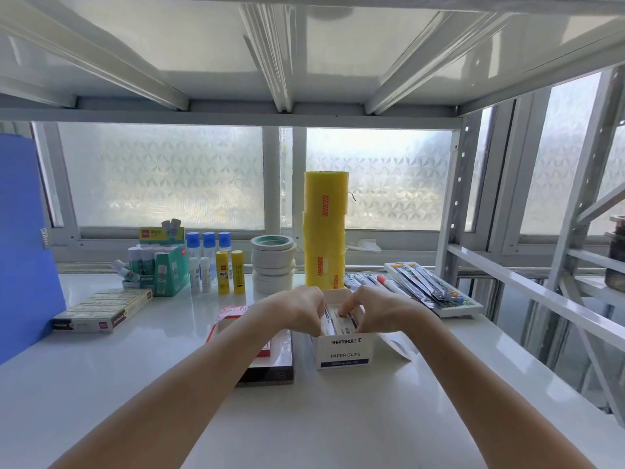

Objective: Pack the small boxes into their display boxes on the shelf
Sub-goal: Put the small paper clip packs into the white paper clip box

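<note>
Both hands are seen working inside the white paper clips display box (pixel 343 350), which sits mid-shelf just right of a red-and-black flat box (pixel 267 358). The left hand (pixel 297 308) is curled over the box's left rim, fingers dipped inside; the right hand (pixel 378 308) is curled over the right side, fingertips (pixel 343 311) pressed on a small box (pixel 336 319) in the row. Neither hand is spread wide; whether a small box is actually pinched cannot be told. Judgement: the small boxes are being squared up or pushed down so the row seats flush, with the left hand bracing the display box against sliding on the glossy shelf (pixel 101 384). Count of small boxes inside is unclear, roughly three edges visible, the rest hidden by the hands. Elsewhere: one tall yellow tape stack (pixel 325 228), one stack of white tape rolls (pixel 273 262), two yellow glue sticks (pixel 230 271), three blue-capped bottles (pixel 209 243), one green glue display box (pixel 169 270), one flat staples pack (pixel 103 309) at left, one tray of packaged pens (pixel 436 291) at right.
</note>
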